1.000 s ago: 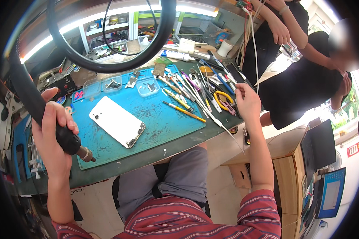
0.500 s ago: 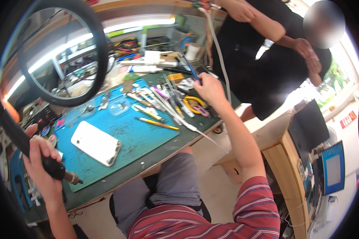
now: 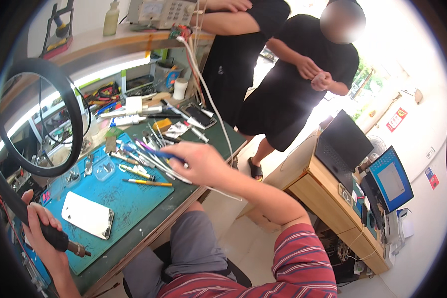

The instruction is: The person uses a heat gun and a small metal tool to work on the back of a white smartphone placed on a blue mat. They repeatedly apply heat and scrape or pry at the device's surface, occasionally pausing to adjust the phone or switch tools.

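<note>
My left hand (image 3: 43, 223) is closed around the black handle of a hot air gun (image 3: 59, 237). Its metal nozzle points down to the right, just off the near left corner of the blue mat (image 3: 134, 198). A white phone (image 3: 88, 214) lies back side up on that mat, with a dark, broken-looking end at the lower right. My right hand (image 3: 198, 161) grips a slim blue tool (image 3: 169, 155), possibly tweezers, held above the row of hand tools. Fingers and motion blur hide part of it. Below it lies a yellow pen-like tool (image 3: 148, 183).
A round magnifier ring (image 3: 76, 119) stands at the left. Clear small boxes (image 3: 104, 170) sit on the mat's far part. A white cable (image 3: 213, 97) hangs across the bench's right end. Two people in black stand beyond; a wooden desk (image 3: 303, 184) with a laptop and monitor is at right.
My right hand has come back from the far tools toward me and the mat, with the blue tool in it. My view has swung right. The left hand keeps its hold.
</note>
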`<control>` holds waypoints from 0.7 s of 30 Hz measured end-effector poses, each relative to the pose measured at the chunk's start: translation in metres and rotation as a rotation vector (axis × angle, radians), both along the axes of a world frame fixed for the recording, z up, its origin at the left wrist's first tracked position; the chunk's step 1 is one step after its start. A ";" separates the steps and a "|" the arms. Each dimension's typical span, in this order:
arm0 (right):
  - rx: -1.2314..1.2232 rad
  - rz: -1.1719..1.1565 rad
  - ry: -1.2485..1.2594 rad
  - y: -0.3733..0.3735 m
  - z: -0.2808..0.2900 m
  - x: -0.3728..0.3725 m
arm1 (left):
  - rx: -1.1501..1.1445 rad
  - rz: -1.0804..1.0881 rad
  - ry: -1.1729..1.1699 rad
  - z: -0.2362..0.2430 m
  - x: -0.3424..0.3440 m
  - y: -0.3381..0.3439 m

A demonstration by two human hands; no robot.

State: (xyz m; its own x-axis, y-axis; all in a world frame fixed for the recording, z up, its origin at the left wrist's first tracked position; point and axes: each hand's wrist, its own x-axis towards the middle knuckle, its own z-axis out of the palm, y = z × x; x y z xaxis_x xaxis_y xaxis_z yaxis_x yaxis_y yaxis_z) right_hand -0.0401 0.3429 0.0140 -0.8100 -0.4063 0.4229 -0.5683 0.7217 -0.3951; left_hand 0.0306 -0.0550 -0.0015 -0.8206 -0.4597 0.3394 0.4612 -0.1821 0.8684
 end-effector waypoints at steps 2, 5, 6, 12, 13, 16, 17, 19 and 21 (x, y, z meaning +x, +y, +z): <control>-0.019 0.092 0.032 -0.010 -0.003 0.004 | -0.019 0.021 0.003 -0.002 0.001 -0.001; 0.002 0.145 0.037 -0.019 -0.012 0.010 | -0.014 0.033 -0.014 -0.003 0.003 0.001; 0.000 0.172 0.058 -0.020 -0.016 0.010 | -0.022 0.036 -0.019 -0.003 0.004 0.001; 0.047 0.217 0.006 -0.022 -0.019 0.010 | -0.036 0.040 -0.012 -0.004 0.007 0.000; 0.076 0.216 -0.008 -0.020 -0.019 0.012 | -0.021 0.027 -0.018 -0.005 0.008 0.001; 0.106 0.214 -0.017 -0.015 -0.025 0.011 | -0.018 -0.023 -0.020 -0.005 0.008 0.001; 0.112 0.218 -0.014 -0.014 -0.027 0.010 | -0.031 -0.041 -0.020 -0.006 0.008 0.000; 0.057 0.230 -0.029 -0.017 -0.028 0.011 | -0.049 -0.058 -0.023 -0.007 0.008 -0.003; 0.027 0.244 -0.080 -0.020 -0.028 0.013 | -0.045 -0.053 -0.033 -0.007 0.008 -0.002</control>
State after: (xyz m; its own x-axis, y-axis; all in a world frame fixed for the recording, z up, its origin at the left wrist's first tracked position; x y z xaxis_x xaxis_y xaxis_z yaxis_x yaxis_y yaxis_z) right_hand -0.0272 0.3234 -0.0138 -0.7171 -0.6040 0.3477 -0.6945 0.5778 -0.4287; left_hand 0.0389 -0.0572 -0.0088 -0.8546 -0.4003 0.3308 0.4227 -0.1664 0.8908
